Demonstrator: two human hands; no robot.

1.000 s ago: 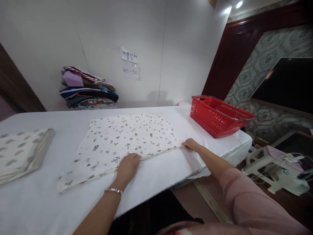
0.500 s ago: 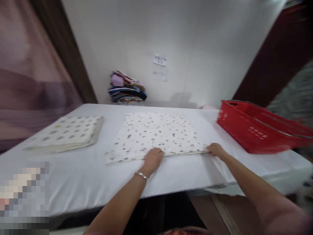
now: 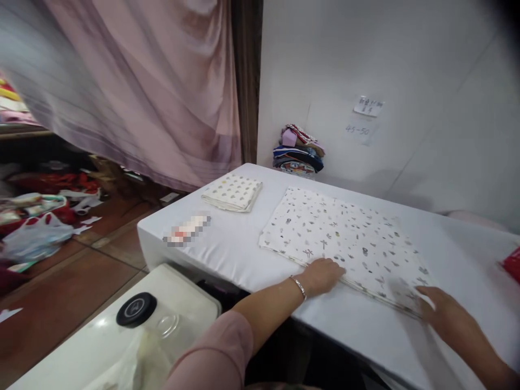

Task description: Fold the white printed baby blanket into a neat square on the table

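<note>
A folded white cloth [image 3: 337, 233] with small grey prints lies flat on the white-covered table, its folded edge towards me. My left hand [image 3: 323, 276] rests palm down on the middle of that near edge, fingers lying over it; a silver bracelet circles the wrist. At the cloth's near right corner is my right hand [image 3: 444, 314], thumb and forefinger apart, the fingertips partly blurred. Farther left on the table sits a second folded cloth [image 3: 233, 192], white with grey spots, apart from both hands.
A pixelated item [image 3: 187, 230] lies near the table's left end. Folded fabrics [image 3: 298, 151] are stacked by the wall. A white surface [image 3: 81, 344] at lower left holds a black round lid [image 3: 136, 310]. A red basket [image 3: 512, 262] shows at right. A pink curtain [image 3: 182, 81] hangs left.
My view has swung left, bringing the curtain, floor and white side surface in and most of the basket out. My right thumb and forefinger now stand apart at the cloth's corner.
</note>
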